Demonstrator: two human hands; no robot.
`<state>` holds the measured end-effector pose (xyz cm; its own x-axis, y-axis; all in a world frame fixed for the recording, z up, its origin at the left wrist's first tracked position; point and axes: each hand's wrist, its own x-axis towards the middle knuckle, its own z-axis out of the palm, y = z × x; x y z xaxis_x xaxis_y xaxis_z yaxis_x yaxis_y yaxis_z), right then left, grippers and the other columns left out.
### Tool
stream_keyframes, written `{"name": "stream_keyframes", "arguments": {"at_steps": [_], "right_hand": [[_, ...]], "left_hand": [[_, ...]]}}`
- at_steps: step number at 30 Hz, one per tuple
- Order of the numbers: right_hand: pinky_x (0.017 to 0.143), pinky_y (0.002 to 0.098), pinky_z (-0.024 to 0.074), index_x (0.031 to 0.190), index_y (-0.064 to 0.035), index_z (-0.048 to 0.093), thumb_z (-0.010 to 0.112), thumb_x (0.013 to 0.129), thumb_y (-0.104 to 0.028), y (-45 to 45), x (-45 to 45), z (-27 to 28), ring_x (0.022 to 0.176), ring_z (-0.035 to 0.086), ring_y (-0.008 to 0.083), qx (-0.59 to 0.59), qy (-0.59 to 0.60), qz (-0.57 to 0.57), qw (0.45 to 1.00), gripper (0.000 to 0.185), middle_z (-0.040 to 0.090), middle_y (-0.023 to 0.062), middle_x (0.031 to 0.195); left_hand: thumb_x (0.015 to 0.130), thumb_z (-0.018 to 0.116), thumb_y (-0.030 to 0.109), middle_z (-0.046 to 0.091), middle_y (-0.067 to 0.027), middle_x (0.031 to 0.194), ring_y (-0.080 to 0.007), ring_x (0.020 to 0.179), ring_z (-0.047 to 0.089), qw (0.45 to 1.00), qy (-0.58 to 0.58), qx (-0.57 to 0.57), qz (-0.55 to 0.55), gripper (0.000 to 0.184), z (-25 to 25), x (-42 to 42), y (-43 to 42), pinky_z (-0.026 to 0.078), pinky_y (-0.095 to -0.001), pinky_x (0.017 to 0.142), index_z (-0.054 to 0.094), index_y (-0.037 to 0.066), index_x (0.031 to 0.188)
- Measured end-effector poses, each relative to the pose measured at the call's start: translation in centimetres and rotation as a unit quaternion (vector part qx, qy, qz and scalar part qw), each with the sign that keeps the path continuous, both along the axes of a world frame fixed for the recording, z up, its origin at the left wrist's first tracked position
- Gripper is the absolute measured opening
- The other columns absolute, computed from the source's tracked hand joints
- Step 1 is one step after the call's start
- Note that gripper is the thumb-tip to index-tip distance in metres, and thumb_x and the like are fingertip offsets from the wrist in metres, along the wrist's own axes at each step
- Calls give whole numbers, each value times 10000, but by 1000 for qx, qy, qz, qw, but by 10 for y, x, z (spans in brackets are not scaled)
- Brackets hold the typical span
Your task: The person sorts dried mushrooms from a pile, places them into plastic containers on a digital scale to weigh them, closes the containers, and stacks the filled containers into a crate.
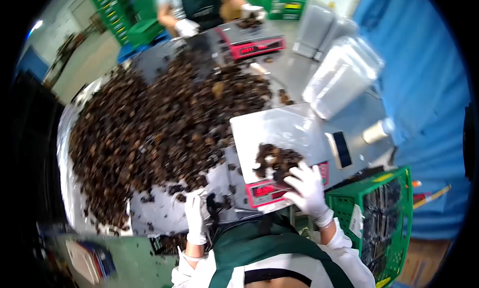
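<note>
Dark brown, mushroom-like pieces lie heaped on a flat digital scale with a white plate and red display edge. My right hand, in a white glove, reaches over the front right of this heap, fingers apart and touching its edge. By the table's front edge is my left hand, also gloved, its fingers drawn together; what is in them, if anything, I cannot make out. Loose dark pieces are right beside it. A large mound of the same pieces covers the table's left and middle.
Stacked clear plastic boxes and a phone are to the right, near a white roll. A green crate holds filled boxes at lower right. Across the table, a gloved person stands behind a second red scale.
</note>
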<state>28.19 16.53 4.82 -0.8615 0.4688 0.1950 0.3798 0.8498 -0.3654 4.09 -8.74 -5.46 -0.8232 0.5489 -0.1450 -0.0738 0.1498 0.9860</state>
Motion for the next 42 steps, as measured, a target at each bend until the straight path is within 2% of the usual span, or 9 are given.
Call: {"name": "stream_keyframes", "arguments": {"at_steps": [3, 7, 15, 21, 25, 33, 35, 39, 42], "right_hand": [[1057, 554, 302, 1066, -101, 660, 768, 702, -263, 8, -7, -12, 1241, 446, 382, 41, 23, -61, 997, 412, 567, 121, 1255], [1021, 442, 398, 1062, -74, 661, 752, 701, -103, -11, -32, 17, 1212, 486, 350, 2, 121, -64, 991, 373, 586, 127, 1221], [871, 345, 495, 1128, -79, 629, 735, 786, -202, -93, -198, -68, 1010, 606, 283, -224, 106, 137, 959, 378, 625, 93, 1081], [890, 388, 480, 1266, -159, 562, 725, 742, -273, -147, -244, -124, 1131, 517, 315, -15, -48, 146, 988, 561, 535, 113, 1238], [759, 330, 511, 1148, -196, 622, 690, 763, -208, -170, -209, -137, 989, 555, 225, 32, -15, 193, 981, 392, 538, 44, 1234], [881, 350, 500, 1054, -101, 680, 716, 805, -186, -141, -206, -107, 1013, 610, 255, -80, 138, 121, 980, 265, 643, 96, 1090], [796, 315, 510, 1073, -63, 663, 685, 805, -57, -120, -227, -102, 911, 625, 246, -282, 180, -27, 942, 269, 632, 97, 1028], [866, 347, 477, 1200, -114, 610, 676, 791, -98, -86, -266, -118, 996, 584, 279, -22, 194, -40, 980, 414, 591, 105, 1125], [812, 368, 480, 1050, -145, 644, 644, 784, -99, -82, -258, -147, 910, 582, 285, -37, 142, 26, 989, 271, 606, 66, 970]], "left_hand": [[966, 505, 128, 654, -64, 1033, -146, 932, 592, 995, -89, -24, 26, 216, -26, 6, -46, 459, -274, 831, 631, 14, 1100], [947, 536, 110, 650, -80, 1017, -170, 939, 602, 992, 20, -82, 92, 197, -18, -10, -86, 464, -306, 861, 643, -1, 1070], [838, 685, 135, 659, -117, 918, -267, 837, 617, 978, 154, -129, 57, 203, -29, -70, -78, 479, -363, 799, 668, 31, 1012], [743, 732, 204, 611, -108, 909, -309, 852, 563, 888, 428, -151, -78, 254, -58, -81, -67, 462, -410, 739, 623, 80, 937], [769, 712, 167, 611, -97, 894, -298, 847, 571, 896, 408, -92, -149, 226, -53, -83, -91, 473, -391, 730, 641, 70, 960], [812, 675, 121, 612, -112, 874, -298, 835, 586, 938, 313, -106, -101, 169, -42, -101, -127, 475, -366, 757, 634, 45, 957], [799, 683, 114, 600, -119, 869, -303, 830, 582, 945, 296, -103, -89, 178, -41, -108, -129, 471, -375, 758, 625, 42, 951], [767, 704, 109, 619, -137, 955, -324, 919, 585, 943, 299, -111, -94, 211, -45, -113, -127, 474, -379, 816, 613, 37, 943], [764, 706, 103, 631, -142, 1015, -324, 967, 586, 937, 317, -108, -95, 204, -42, -113, -129, 471, -385, 853, 612, 36, 933]]}}
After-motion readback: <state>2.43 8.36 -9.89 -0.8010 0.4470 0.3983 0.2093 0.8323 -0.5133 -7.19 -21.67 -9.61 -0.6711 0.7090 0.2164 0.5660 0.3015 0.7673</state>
